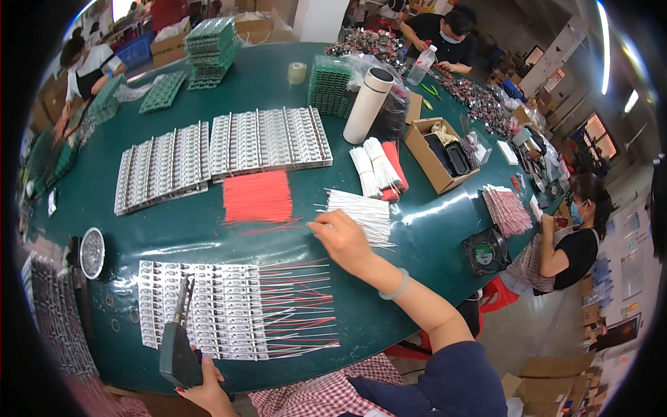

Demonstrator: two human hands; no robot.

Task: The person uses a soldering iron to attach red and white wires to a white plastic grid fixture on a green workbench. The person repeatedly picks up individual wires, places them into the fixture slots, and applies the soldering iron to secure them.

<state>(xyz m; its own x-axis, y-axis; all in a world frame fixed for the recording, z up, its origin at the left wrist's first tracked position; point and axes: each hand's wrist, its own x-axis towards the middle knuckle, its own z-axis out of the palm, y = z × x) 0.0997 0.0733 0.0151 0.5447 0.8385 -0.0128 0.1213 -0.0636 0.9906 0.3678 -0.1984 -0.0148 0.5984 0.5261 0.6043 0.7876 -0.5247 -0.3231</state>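
My left hand (208, 390) is wrapped round the handle of a dark green soldering gun (178, 351). The gun's thin metal tip reaches over a white panel of small circuit boards (226, 313) lying near me. Red and white wires (302, 309) stick out from that panel's right edge. My right hand (342, 240) is pinched closed at the left side of a spread of white wires (361, 215); whatever its fingertips hold is too small to make out. Left of it lies a flat pile of red wires (258, 197).
Two more board panels (271, 142) lie farther back. A white flask (368, 104), bundled white wires (375, 167) and an open cardboard box (441, 156) stand right of them. A metal bowl (92, 253) sits at left; a small fan (486, 251) at right. Other people work around the table.
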